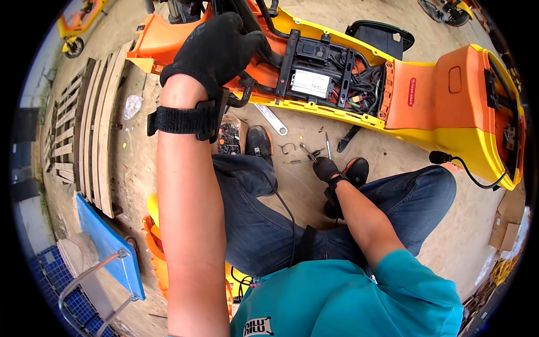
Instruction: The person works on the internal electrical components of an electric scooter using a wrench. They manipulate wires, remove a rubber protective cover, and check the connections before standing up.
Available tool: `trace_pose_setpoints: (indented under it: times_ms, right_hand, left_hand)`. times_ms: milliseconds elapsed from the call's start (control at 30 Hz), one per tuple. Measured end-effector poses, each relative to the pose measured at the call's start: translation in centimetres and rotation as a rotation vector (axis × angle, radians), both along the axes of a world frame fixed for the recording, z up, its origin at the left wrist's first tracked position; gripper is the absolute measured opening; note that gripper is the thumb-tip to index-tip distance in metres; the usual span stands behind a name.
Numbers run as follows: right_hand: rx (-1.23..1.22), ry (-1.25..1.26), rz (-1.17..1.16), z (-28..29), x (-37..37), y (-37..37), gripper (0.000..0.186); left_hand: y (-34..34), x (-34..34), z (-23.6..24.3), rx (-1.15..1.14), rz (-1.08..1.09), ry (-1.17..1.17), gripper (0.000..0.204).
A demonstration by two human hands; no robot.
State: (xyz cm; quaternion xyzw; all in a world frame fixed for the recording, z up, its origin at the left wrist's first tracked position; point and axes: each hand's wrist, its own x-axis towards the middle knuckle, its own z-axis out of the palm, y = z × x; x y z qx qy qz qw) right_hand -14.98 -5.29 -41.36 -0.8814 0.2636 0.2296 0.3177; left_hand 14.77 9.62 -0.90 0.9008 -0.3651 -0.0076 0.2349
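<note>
While one orange-and-yellow scooter body (429, 109) spans the far side, bearing two black crossbars (288, 62) with one silver box (310, 83) between them, one silver wrench (273, 121) and two black shoes (259, 142) show on its near side. The left arm reaches straight out to the scooter body's left part, where the left grip (210, 51) curls, back uppermost, beside dark tubes (273, 58), fingers hidden, so I cannot tell whether it clasps one. Bent at the elbow, the right arm slants down to the scooter body's near side, the right grip (326, 169) at two slim tools (328, 143), too small to tell whether held.
</note>
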Motion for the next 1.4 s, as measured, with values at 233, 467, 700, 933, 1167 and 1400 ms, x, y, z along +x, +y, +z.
trace_pose_setpoints:
  times_ms: [233,467,700,933,1167,1400]
  right_hand:
    - [0.008,-0.037,0.021,-0.7,-0.3,0.0,0.029]
    - [0.008,-0.035,0.049,-0.9,-0.5,-0.3,0.031]
    - [0.016,-0.102,0.001,-3.0,-1.1,0.1,0.031]
    - [0.198,-0.063,-0.07,-4.2,-1.4,-0.9,0.034]
    - [-0.045,-0.387,0.441,-11.5,-2.8,-4.2,0.03]
    - [0.021,-0.197,0.313,-7.1,-2.0,-3.2,0.03]
  left_hand:
    - [0.5,0.6,-0.1,-0.023,0.041,0.003,0.04]
    - [0.9,1.1,0.2,-0.072,0.123,0.076,0.037]
    - [-2.1,-3.1,-0.6,-0.035,0.0,-0.035,0.024]
    - [-5.3,-7.3,0.3,0.116,-0.09,-0.056,0.022]
    - [-8.6,-9.1,-0.5,0.252,-0.11,0.002,0.031]
    - [-9.8,-10.3,-0.7,0.09,-0.097,-0.027,0.028]
